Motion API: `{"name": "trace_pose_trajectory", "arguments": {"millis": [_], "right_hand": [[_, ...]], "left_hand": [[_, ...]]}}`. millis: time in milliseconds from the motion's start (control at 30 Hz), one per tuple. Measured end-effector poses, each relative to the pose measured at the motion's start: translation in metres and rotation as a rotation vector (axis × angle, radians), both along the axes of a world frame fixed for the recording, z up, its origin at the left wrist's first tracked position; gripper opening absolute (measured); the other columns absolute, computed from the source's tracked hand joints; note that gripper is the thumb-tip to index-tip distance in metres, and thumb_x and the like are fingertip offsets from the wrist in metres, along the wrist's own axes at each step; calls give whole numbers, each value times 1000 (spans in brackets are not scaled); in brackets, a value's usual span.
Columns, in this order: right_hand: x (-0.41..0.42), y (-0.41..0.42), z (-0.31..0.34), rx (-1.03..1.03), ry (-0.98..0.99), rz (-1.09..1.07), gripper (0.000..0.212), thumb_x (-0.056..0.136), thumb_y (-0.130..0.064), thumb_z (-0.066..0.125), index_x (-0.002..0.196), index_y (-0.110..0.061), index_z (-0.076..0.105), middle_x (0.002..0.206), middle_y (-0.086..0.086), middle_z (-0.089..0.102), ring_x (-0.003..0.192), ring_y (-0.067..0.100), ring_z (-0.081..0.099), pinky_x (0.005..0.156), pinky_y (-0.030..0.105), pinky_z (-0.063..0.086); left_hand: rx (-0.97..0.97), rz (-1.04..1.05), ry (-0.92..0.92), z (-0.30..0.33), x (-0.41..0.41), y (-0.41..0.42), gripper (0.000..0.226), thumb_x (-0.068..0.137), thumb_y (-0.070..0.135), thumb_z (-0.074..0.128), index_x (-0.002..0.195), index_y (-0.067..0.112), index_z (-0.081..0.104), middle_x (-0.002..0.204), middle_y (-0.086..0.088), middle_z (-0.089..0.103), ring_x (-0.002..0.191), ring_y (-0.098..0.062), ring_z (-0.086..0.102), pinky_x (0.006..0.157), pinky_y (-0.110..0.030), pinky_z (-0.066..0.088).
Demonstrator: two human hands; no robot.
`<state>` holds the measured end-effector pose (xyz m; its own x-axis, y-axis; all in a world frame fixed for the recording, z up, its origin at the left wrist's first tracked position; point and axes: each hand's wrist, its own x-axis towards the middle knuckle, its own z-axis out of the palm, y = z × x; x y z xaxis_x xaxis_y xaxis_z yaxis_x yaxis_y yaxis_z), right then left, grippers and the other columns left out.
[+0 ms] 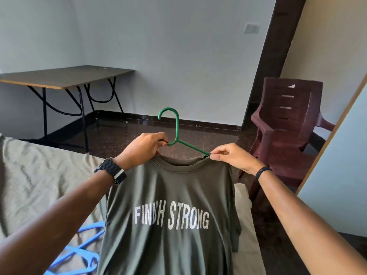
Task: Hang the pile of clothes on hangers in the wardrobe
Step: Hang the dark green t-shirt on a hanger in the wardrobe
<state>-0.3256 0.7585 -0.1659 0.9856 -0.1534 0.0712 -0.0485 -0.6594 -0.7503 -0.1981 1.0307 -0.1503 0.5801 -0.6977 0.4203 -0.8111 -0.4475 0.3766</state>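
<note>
I hold up an olive-green T-shirt [170, 195] printed "FINISH STRONG" in front of me. A green plastic hanger [175, 133] pokes out of its neck, hook upward, with one arm running down to the shirt's right shoulder. My left hand [145, 148] grips the hanger at the base of the hook, together with the collar's left side. My right hand [230, 156] pinches the shirt's collar edge over the hanger arm's end. The rest of the hanger is hidden inside the shirt.
Several blue hangers [79, 253] lie on the beige-sheeted bed [39, 175] at lower left. A folding table [65, 76] stands at the back left, a maroon plastic chair [288, 124] at right. A pale wardrobe door [341, 175] edges the far right.
</note>
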Motion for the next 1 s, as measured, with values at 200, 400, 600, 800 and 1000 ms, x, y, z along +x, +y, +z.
{"name": "trace_pose_trajectory", "arguments": {"millis": [200,400,600,800,1000], "right_hand": [[-14,-4,18,384,-235,-79,12,85,-7,67,95,-6,73,87,-1,74,85,7,67,82,22,51],[-25,21,49,448,-290,-34,22,100,-19,46,104,-15,67,105,6,72,100,16,67,91,27,50],[-37,26,78,-11,-85,33,24,99,-26,51,116,-17,64,115,2,66,103,8,60,88,19,44],[-45,22,98,-258,-158,-25,26,90,-32,64,99,-9,73,95,8,73,84,10,62,82,33,45],[-58,0,125,-322,-329,-171,28,87,-36,68,91,-9,74,92,22,69,88,21,69,73,33,45]], "left_hand": [[8,-52,-71,26,-9,7,16,94,7,52,99,15,64,73,3,61,67,-16,58,61,-14,40],[-62,-96,-49,44,-23,9,15,96,8,50,95,17,62,79,-1,65,66,-14,65,65,-30,50],[-149,-109,-87,57,-41,4,15,97,9,49,95,19,61,87,8,63,57,-4,67,63,-32,54],[-249,-150,29,83,-44,0,19,96,29,54,114,25,49,90,3,64,68,-11,69,74,-31,54],[-86,-28,-18,96,-17,8,15,95,29,56,99,15,61,87,0,63,85,-22,60,73,-31,43]]}}
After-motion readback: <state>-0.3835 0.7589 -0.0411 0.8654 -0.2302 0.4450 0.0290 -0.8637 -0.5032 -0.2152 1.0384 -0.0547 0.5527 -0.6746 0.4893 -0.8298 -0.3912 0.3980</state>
